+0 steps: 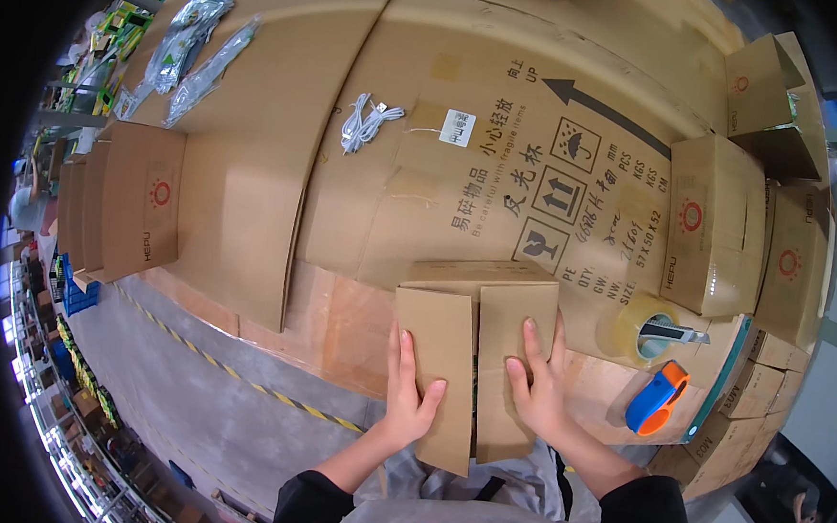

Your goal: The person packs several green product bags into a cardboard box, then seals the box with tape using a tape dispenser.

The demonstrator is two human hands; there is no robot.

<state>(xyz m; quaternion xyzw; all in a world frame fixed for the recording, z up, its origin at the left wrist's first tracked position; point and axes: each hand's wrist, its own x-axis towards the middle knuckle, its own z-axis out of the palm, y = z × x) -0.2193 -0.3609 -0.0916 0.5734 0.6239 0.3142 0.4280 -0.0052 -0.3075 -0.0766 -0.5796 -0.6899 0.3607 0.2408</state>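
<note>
In front of me, at the near edge of the cardboard-covered table, is a small brown cardboard box (513,363). Its two long top flaps are folded inward, with a narrow dark gap between them. My left hand (412,391) holds the box's left side, fingers along the edge and thumb on the flap. On the other side, my right hand (540,384) grips the right flap and edge, with fingers stretched over the cardboard. What lies inside the box is hidden.
Right of the box lie a clear tape roll (640,331), a utility knife (673,332) resting on it, and a blue-and-orange tape dispenser (657,401). A white cable (369,124) and plastic-bagged items (188,41) lie farther back. Brown cartons stand left (144,197) and right (716,227).
</note>
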